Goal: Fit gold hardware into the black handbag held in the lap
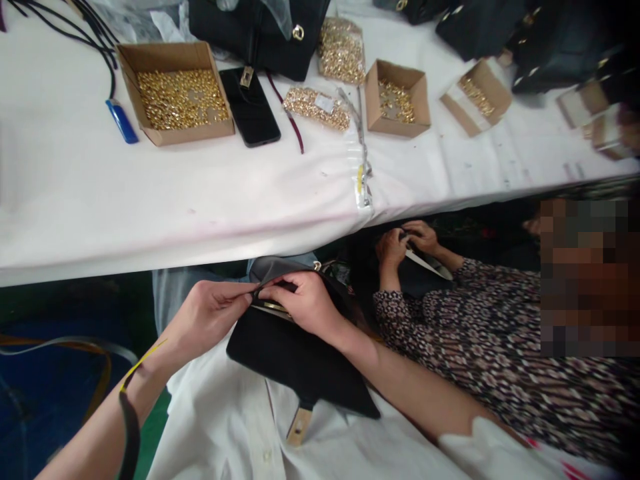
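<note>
A black handbag (300,357) lies on the lap with its flap folded toward my body. On the flap's tab sits a gold metal clasp plate (300,425). My left hand (213,310) pinches the bag's edge at its left corner between thumb and fingers. Beside it, my right hand (305,300) reaches over the opening, its fingers closed on the same edge. A gold zipper (275,307) shows under the right hand. Whether a small part is held between the fingertips is hidden.
On the white-covered table (225,200) stand a cardboard box of gold fittings (177,130), a smaller box (397,123), a phone (253,110), bagged fittings (343,50), a blue lighter (121,121) and another black bag (275,33). To the right, a co-worker's hands (407,243) hold a dark piece.
</note>
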{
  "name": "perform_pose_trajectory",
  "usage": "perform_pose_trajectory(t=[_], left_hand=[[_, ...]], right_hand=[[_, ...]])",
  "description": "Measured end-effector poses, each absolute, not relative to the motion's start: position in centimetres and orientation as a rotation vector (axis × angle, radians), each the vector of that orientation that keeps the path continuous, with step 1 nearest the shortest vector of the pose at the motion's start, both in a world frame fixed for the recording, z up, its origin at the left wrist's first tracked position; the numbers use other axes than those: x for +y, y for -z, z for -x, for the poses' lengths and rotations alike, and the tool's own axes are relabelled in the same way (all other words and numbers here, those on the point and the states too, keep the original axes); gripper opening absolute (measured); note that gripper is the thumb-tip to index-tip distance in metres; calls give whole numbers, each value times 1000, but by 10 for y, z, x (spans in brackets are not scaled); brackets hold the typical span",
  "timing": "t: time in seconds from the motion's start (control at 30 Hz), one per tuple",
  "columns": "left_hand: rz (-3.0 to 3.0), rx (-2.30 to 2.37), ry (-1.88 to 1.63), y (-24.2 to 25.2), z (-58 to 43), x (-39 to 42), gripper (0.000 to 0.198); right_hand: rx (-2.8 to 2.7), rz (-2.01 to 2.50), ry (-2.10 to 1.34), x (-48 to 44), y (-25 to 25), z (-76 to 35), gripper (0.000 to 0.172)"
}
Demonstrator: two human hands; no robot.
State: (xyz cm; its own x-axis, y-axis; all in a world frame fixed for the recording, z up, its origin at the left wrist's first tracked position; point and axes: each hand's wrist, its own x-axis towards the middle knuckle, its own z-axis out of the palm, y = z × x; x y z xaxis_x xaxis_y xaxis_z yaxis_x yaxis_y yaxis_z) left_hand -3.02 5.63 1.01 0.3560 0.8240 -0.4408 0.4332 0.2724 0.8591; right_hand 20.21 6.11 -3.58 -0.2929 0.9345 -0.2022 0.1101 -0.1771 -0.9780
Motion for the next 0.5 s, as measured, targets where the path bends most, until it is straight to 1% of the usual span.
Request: perform_pose_trajectory(t=[0.17,0.27,0.4,0.5], left_hand=[[-1448,1346,-406,-24,15,56,36],[-1486,1327,-378,-29,12,59,38],[-1433,1362,-371,-23,12,57,37],[-1311,1425,-457,-16,10,53,32]], right_hand=[[-1254,1286,-1768,74,33,-210,20],[-1208,1302,-1819,78,32,-212,24],[-1227,1347,-1771,75,29,-211,18],[-1402,1425,-1531,69,23,-209,9]])
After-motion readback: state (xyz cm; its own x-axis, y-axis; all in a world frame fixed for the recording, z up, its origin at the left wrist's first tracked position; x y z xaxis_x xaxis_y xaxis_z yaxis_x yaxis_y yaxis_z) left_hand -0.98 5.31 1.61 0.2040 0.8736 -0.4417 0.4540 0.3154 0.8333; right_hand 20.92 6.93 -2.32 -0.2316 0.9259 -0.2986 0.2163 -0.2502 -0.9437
